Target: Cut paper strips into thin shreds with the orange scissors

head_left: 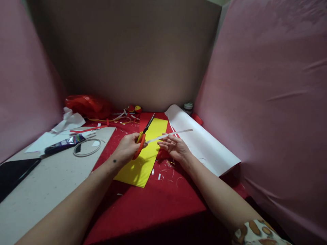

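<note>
My left hand (127, 148) is closed on a pair of scissors (141, 145) with orange and yellow handles, its dark blades pointing up and away. The same fingers also pinch one end of a narrow white paper strip (180, 131). That strip slants up to the right and passes across the fingers of my right hand (176, 148), which is turned palm up with its fingers loosely apart. Beneath both hands lies a yellow corrugated sheet (136, 172), with part of a red sheet (146, 119) showing at its far end.
A large white curled sheet (201, 143) lies right. On the pale board (63, 177) at left are a dark tube (66, 143), a ring (87, 155) and a black flat object (17, 175). Paper scraps dot the red cloth (153, 211). A red plastic bag (88, 105) sits behind.
</note>
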### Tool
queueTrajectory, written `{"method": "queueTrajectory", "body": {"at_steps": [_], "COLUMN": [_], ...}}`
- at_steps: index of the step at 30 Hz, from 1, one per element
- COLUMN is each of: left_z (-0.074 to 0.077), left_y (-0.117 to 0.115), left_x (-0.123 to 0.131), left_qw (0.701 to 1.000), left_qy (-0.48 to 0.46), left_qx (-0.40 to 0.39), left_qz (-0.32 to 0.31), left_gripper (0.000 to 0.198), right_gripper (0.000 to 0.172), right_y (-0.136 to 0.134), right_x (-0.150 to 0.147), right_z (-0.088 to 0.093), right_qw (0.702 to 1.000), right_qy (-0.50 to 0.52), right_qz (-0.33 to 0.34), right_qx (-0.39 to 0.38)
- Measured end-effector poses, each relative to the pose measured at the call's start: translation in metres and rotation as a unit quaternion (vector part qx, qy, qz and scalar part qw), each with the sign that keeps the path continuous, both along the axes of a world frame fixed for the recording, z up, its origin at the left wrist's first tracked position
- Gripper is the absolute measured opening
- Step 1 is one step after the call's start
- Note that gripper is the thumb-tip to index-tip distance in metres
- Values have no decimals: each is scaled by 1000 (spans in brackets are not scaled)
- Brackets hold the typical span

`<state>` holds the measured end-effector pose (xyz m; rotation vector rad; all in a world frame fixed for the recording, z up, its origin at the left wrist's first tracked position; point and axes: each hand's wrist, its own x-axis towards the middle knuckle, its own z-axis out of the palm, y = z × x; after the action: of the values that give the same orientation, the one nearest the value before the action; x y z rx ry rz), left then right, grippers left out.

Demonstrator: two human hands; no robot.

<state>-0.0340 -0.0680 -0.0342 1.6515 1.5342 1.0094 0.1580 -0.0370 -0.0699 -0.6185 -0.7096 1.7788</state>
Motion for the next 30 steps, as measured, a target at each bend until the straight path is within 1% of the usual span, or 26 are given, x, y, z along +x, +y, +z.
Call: {"method": "queueTrajectory", "body": {"at_steps": [4,8,12,15,20,27,30], "left_z": [-4,-10,-13,-13,-14,-10,-8], "left_y": [-1,1,1,0,1,-1,-3], "left_x": [4,6,7,8,8,8,8], "left_qw": [999,997,991,987,984,981,980], "left_qy": [33,72,125,155,170,186,191], "left_qx": [13,30,39,37,48,47,44], "left_qz": [-13,-12,-8,2,12,14,17], "left_gripper": [22,25,18,18,23,21,20], "right_gripper": [13,12,12,16,23,18,19], "right_y": [-1,-3,-4,-3,-1,-2,0], "right_x": [4,3,0,-1,1,0,1], "right_z": [3,2,2,2,3,3,2], "right_qw": [1000,999,999,999,999,999,999], "right_qy": [-16,-35,-36,-26,-28,-29,-31], "right_qz": [-12,9,24,30,36,34,34], "right_qx": [17,40,32,26,19,25,21]}}
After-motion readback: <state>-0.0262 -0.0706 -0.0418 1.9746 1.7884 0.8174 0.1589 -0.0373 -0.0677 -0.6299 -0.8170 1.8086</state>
